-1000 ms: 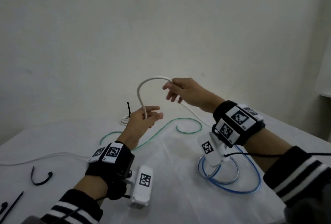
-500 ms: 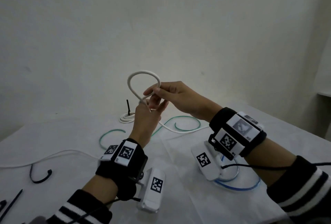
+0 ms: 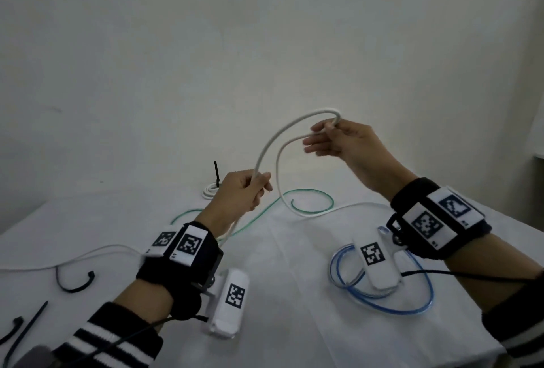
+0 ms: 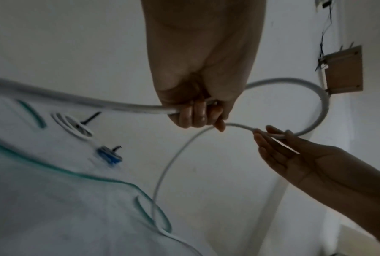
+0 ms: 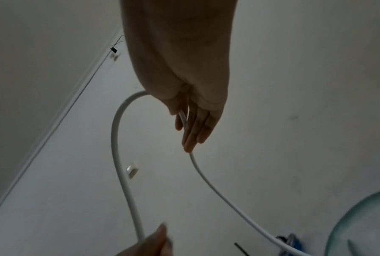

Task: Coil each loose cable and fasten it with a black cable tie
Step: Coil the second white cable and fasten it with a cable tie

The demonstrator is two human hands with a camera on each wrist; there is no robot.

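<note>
Nearest me, spare black cable ties [image 3: 31, 328] lay at the table's [image 3: 288, 294] left edge, untouched, and a blue cable [image 3: 424, 303] sat looped under my right wrist. A green cable [image 3: 318, 197] snaked loose across the middle. Both of those looked like jobs for later.

The step in hand was the coiling of the white cable [image 3: 273, 139]. My left hand [image 3: 240, 198] had its fingers curled tight round it just above the table, the cable's tail running down past my wrist. From that fist it arched up and over to my right hand [image 3: 343, 141], where thumb and forefinger pinched it at the top of the bend and the other fingers stayed straight. The slack dropped from there in a wide curve back to the table.

Farther back, beside my left hand, one white coil [image 3: 209, 190] already lay bound, its tie's tail sticking up.

So I judged the first loop half made. Next, the right hand needed to carry its pinch down to the left fist, which must open enough to take the new turn without letting the first strand slip.
</note>
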